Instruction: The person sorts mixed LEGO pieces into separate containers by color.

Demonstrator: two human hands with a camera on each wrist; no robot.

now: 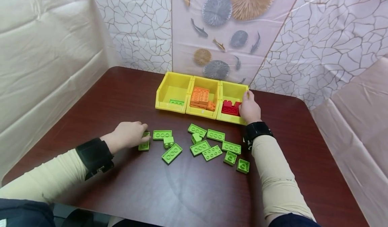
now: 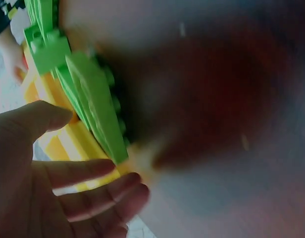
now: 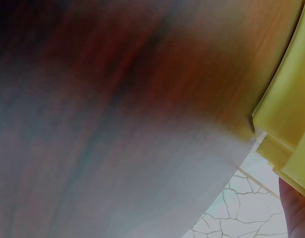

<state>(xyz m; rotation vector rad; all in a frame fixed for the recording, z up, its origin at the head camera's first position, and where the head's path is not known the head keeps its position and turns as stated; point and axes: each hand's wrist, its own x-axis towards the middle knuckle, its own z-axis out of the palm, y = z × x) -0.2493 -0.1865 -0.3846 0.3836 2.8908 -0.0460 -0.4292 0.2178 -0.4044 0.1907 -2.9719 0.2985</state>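
My left hand [image 1: 130,134] is at the leftmost green building brick [image 1: 143,146]. In the left wrist view the thumb and fingers of this hand [image 2: 58,183] are spread apart, their tips right at a long green brick [image 2: 100,106]. My right hand [image 1: 250,108] grips the right side wall of the right-hand yellow bin [image 1: 231,118], beside the red bricks [image 1: 230,109] in it. The right wrist view shows only some fingers [image 3: 294,206] below the yellow bin wall [image 3: 286,109]; the rest of that hand is hidden.
Several green bricks, such as the tilted plate brick [image 1: 171,153] and a square one [image 1: 243,166], lie across the brown table [image 1: 194,193]. The middle bin [image 1: 194,110] holds orange bricks [image 1: 200,97]; the left bin [image 1: 169,107] holds a green brick [image 1: 176,102]. Patterned sheets [image 1: 142,28] hang behind.
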